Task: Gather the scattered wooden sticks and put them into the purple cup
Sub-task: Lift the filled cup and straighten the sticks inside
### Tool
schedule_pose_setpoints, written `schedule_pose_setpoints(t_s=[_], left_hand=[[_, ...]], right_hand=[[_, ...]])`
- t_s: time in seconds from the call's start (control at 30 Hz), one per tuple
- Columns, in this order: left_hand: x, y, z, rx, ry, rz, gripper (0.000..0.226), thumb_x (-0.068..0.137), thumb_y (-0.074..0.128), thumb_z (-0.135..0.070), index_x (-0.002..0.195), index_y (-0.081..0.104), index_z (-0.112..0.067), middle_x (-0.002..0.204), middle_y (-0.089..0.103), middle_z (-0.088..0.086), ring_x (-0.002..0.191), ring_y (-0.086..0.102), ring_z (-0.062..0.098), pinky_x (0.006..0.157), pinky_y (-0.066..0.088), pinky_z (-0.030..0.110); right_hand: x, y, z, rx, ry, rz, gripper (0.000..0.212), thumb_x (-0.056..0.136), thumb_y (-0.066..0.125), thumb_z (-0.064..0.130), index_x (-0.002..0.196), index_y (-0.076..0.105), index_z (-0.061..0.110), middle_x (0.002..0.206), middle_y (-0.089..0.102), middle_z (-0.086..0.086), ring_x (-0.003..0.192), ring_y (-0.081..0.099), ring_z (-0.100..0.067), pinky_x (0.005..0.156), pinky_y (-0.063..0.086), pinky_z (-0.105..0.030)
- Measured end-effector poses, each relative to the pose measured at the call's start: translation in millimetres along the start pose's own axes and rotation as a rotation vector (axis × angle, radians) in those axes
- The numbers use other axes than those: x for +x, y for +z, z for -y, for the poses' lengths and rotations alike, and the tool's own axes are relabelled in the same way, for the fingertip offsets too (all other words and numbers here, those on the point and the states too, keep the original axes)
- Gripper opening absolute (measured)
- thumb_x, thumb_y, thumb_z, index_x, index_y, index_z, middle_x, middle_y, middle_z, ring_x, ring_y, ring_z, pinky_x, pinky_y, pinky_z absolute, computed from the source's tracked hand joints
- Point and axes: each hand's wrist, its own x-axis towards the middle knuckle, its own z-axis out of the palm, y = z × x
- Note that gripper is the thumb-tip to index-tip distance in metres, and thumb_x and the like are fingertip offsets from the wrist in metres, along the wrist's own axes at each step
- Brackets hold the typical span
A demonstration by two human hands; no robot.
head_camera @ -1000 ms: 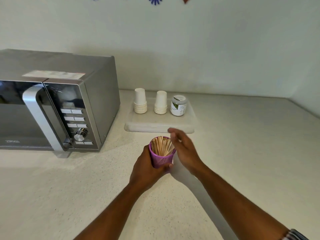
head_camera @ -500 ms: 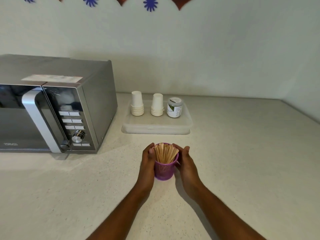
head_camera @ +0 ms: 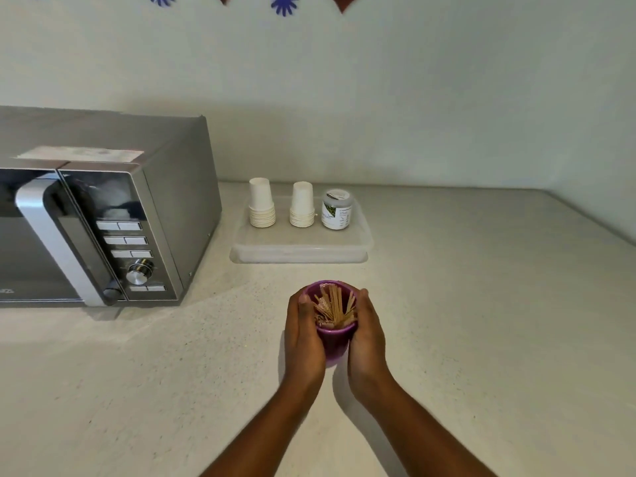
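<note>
Both hands [head_camera: 335, 333] cup the purple cup [head_camera: 334, 342] (sticks [head_camera: 334, 306] inside)

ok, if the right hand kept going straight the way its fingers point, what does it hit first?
Probably the clear plastic tray. The right hand, gripping the purple plastic cup, points away toward the wall; bare counter lies between, though depth is unclear.

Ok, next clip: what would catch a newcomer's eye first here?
The purple cup packed with wooden sticks, cupped between the left hand and right hand low in the centre. Then the grey microwave at the left, and two paper-cup stacks plus a jar on a clear tray behind.
</note>
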Motion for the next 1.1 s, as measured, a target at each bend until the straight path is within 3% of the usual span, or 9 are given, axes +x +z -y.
schedule_pose_setpoints(t_s=[0.13, 0.23, 0.37, 0.5, 0.63, 0.7, 0.77, 0.93, 1.1], left_hand=[[1, 2, -2, -0.022, -0.02, -0.03, 0.058, 0.085, 0.037, -0.071, 0.122, 0.063, -0.036, 0.109, 0.072, -0.008, 0.099, 0.071, 0.007, 0.067, 0.058, 0.019], [3, 6, -2, -0.038, -0.045, -0.079, 0.067, 0.083, 0.035, -0.072, 0.128, 0.062, -0.031, 0.114, 0.071, -0.003, 0.101, 0.071, 0.018, 0.07, 0.06, 0.023], [6, 8, -3, 0.074, 0.05, -0.08, 0.054, 0.091, 0.041, -0.063, 0.129, 0.059, -0.029, 0.114, 0.07, -0.006, 0.101, 0.07, 0.01, 0.07, 0.058, 0.019], [3, 5, 5, 0.038, -0.045, -0.09, 0.05, 0.092, 0.039, -0.065, 0.124, 0.061, -0.035, 0.113, 0.07, -0.006, 0.1, 0.071, 0.014, 0.076, 0.06, 0.025], [4, 5, 4, 0.074, -0.044, -0.09, 0.036, 0.097, 0.05, -0.053, 0.124, 0.062, -0.033, 0.112, 0.071, -0.006, 0.099, 0.072, 0.016, 0.08, 0.062, 0.03], [6, 4, 5, 0.062, -0.078, -0.1, 0.023, 0.1, 0.053, -0.044, 0.118, 0.064, -0.034, 0.109, 0.071, -0.007, 0.099, 0.071, 0.016, 0.074, 0.061, 0.025], [6, 3, 2, 0.059, -0.057, -0.082, 0.028, 0.092, 0.054, -0.054, 0.114, 0.063, -0.038, 0.105, 0.071, -0.014, 0.093, 0.072, 0.01, 0.067, 0.058, 0.019], [9, 1, 6, 0.036, -0.051, -0.057, 0.024, 0.1, 0.057, -0.039, 0.119, 0.066, -0.028, 0.106, 0.074, -0.004, 0.099, 0.073, 0.016, 0.076, 0.06, 0.027], [6, 2, 4, -0.147, -0.178, 0.009, 0.062, 0.08, 0.055, -0.07, 0.123, 0.068, -0.027, 0.113, 0.075, -0.001, 0.105, 0.072, 0.017, 0.085, 0.06, 0.033]], right_hand=[[4, -1, -1, -0.036, -0.012, 0.011, 0.056, 0.087, 0.05, 0.065, 0.124, 0.069, 0.027, 0.115, 0.075, -0.002, 0.107, 0.073, -0.021, 0.078, 0.061, -0.029], [5, 2, -1, -0.056, 0.008, 0.005, 0.045, 0.098, 0.046, 0.059, 0.119, 0.069, 0.028, 0.106, 0.077, 0.002, 0.095, 0.076, -0.012, 0.068, 0.06, -0.023], [12, 2, 1, -0.137, -0.036, -0.009, 0.04, 0.096, 0.045, 0.061, 0.117, 0.067, 0.034, 0.106, 0.075, 0.01, 0.094, 0.074, -0.003, 0.067, 0.059, -0.018], [8, 1, -2, -0.047, 0.063, -0.027, 0.053, 0.096, 0.05, 0.061, 0.124, 0.069, 0.021, 0.114, 0.076, -0.008, 0.103, 0.076, -0.022, 0.078, 0.063, -0.034], [7, 3, -10, -0.07, 0.057, -0.066, 0.025, 0.102, 0.053, 0.047, 0.107, 0.072, 0.03, 0.115, 0.075, -0.005, 0.101, 0.074, -0.022, 0.084, 0.062, -0.035], [8, -2, -11, -0.094, 0.042, -0.042, 0.021, 0.103, 0.053, 0.038, 0.106, 0.072, 0.029, 0.103, 0.079, 0.003, 0.095, 0.076, -0.015, 0.073, 0.062, -0.027], [8, -4, -9, -0.056, 0.038, -0.04, 0.021, 0.1, 0.056, 0.041, 0.105, 0.075, 0.035, 0.097, 0.079, 0.01, 0.093, 0.075, -0.007, 0.064, 0.059, -0.018], [11, -5, -8, -0.045, 0.038, 0.0, 0.023, 0.101, 0.056, 0.037, 0.111, 0.075, 0.027, 0.112, 0.076, -0.008, 0.104, 0.075, -0.024, 0.08, 0.062, -0.034], [11, -7, -5, -0.165, -0.042, -0.005, 0.028, 0.094, 0.067, 0.038, 0.121, 0.068, 0.03, 0.115, 0.074, -0.003, 0.104, 0.075, -0.019, 0.079, 0.063, -0.031]])
